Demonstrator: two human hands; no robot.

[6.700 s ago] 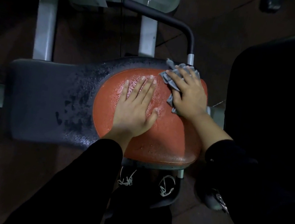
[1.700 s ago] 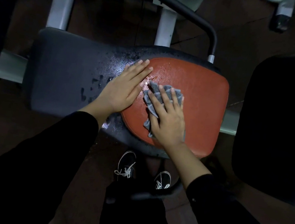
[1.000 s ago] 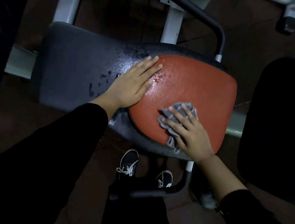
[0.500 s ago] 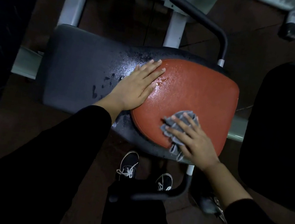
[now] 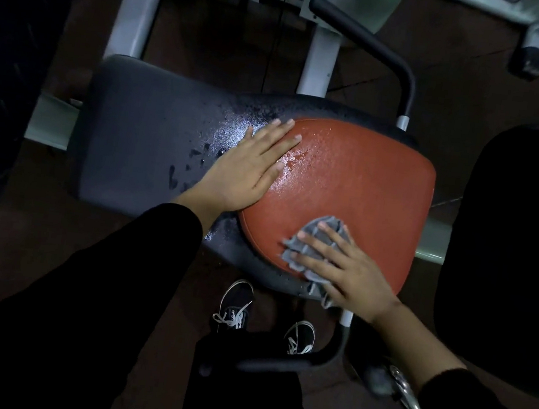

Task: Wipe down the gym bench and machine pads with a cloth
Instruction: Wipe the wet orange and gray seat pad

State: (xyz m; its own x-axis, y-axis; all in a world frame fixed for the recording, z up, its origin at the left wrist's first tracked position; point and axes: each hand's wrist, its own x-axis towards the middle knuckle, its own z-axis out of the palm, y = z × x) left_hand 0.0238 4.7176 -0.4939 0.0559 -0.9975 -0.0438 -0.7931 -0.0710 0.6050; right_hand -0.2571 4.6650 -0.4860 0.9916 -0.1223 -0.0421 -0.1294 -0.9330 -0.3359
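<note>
A gym seat fills the middle of the head view, with a dark grey pad [image 5: 141,130] on the left and an orange-red pad [image 5: 358,184] on the right, both wet with droplets. My left hand [image 5: 248,171] lies flat with straight fingers across the seam between the two pads. My right hand [image 5: 351,275] presses a crumpled grey cloth [image 5: 311,243] flat against the near edge of the orange pad, fingers spread over it. Part of the cloth hangs over the pad's front rim.
A black handle bar [image 5: 366,43] curves behind the seat; another black handle [image 5: 302,364] sits low in front by my shoes [image 5: 235,309]. White frame posts [image 5: 136,7] stand behind. A large black pad [image 5: 514,248] is close on the right.
My right hand has slid the cloth from the orange pad's left middle down to its near edge. My left hand stays flat on the seam.
</note>
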